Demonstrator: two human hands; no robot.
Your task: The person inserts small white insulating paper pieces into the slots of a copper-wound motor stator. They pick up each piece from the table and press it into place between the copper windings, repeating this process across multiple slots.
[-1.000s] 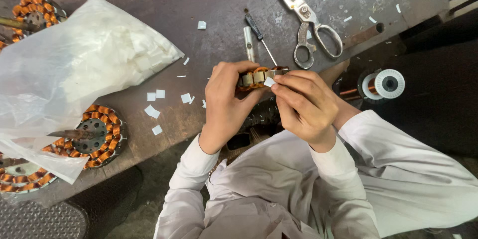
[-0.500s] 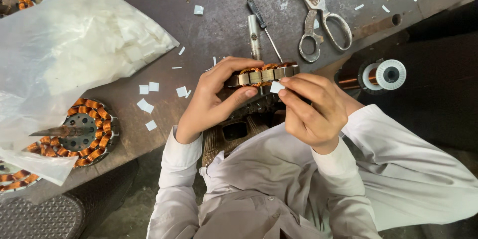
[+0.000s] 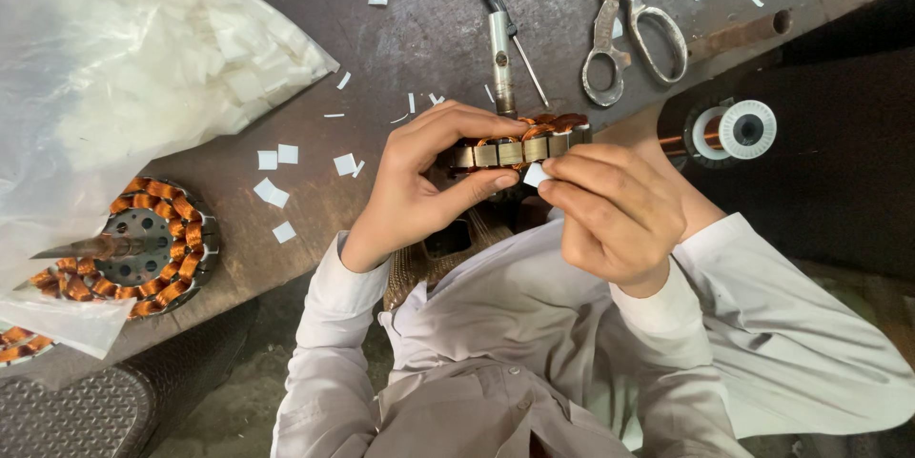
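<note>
From the head camera, looking straight down, the left hand (image 3: 429, 191) is curled around a round motor stator (image 3: 519, 145) with copper windings, thumb pressed under its rim and fingers arched over the top, so the piece is held on edge just above the near edge of the dark workbench (image 3: 400, 29). The right hand (image 3: 615, 215) is closed in a pinch — thumb and forefinger grip a small white paper slip (image 3: 536, 174) that touches the stator's lower rim. Both arms wear pale sleeves, and the pale shirt fills the lower middle of the view. On the bench beyond the stator lie a small screwdriver (image 3: 499, 34) and, to its right, a pair of metal scissors (image 3: 624, 15), apart from each other. Loose white paper pieces (image 3: 286, 155) are scattered across the bench to the left of the held part. Further left a clear plastic bag (image 3: 124, 86) full of white slips spreads over the bench, partly covering a second wound stator (image 3: 152, 248) that lies flat with a shaft pointing out of it; a bit of another copper winding shows at the lower left edge. To the right, just off the bench edge — near the right wrist — sits a spool of copper wire (image 3: 724, 129) with a white flange.
</note>
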